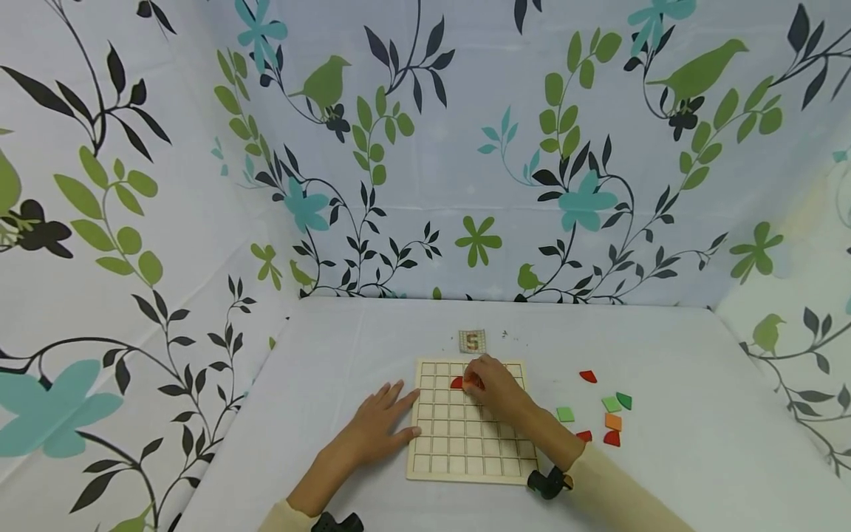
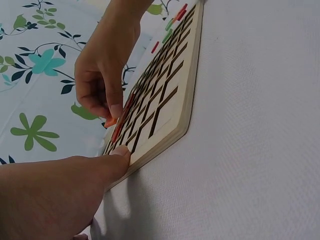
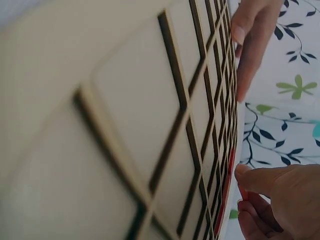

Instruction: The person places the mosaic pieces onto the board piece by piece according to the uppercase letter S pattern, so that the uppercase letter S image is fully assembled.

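Observation:
A wooden grid board (image 1: 425, 473) lies on the white table. My left hand (image 1: 379, 425) rests along its left edge with fingers spread, the thumb (image 2: 119, 152) on the rim. Over the board's upper part, my right hand (image 1: 495, 386) pinches a small orange tile (image 2: 110, 121) between thumb and fingertips. A red quarter-round tile (image 1: 456, 383) sits in the grid just left of those fingertips; more red (image 3: 228, 177) shows along the grid in the right wrist view. The right hand hides the cells under it.
Right of the board lie loose tiles: green squares (image 1: 565, 414), a dark green rounded piece (image 1: 623, 400), an orange square (image 1: 613, 422) and red pieces (image 1: 588, 377). A small pattern card (image 1: 473, 341) lies behind the board. Patterned cloth (image 1: 425, 185) stands around the table.

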The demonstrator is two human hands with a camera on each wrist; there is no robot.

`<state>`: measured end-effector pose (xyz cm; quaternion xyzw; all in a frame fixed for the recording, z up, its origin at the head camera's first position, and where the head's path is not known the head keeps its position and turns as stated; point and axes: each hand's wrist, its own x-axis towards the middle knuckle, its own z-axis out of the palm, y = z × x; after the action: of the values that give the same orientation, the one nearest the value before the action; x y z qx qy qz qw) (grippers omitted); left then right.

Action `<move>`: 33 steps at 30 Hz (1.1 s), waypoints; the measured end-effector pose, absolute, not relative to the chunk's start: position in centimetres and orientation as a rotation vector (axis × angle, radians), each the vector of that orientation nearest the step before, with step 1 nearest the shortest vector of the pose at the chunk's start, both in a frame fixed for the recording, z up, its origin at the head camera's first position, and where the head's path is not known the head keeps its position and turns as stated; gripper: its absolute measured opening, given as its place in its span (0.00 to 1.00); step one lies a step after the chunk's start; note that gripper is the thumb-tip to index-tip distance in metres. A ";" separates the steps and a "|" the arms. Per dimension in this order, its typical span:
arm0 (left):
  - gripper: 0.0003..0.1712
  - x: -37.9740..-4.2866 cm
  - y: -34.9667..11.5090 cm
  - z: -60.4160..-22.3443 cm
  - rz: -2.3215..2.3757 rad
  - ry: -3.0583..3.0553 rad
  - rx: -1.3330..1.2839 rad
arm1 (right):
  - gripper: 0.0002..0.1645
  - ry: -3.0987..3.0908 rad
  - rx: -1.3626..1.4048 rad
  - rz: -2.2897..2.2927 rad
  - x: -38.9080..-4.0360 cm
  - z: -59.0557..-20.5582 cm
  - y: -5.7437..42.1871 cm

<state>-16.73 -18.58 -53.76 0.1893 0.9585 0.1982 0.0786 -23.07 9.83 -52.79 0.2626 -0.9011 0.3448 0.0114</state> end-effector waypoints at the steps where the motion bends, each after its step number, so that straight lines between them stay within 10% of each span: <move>1: 0.41 -16.8 -18.6 -53.7 0.594 2.867 0.567 | 0.05 -2.796 0.849 1.065 -23.0 -52.9 9.5; 33: 0.41 -16.5 -18.5 -53.6 0.610 2.874 0.578 | 0.09 -2.701 1.115 0.760 -21.6 -53.7 8.8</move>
<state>-16.54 -18.49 -53.60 0.1925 0.9572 0.2030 0.0736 -21.61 8.82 -53.74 0.3686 -0.8929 0.2512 0.0610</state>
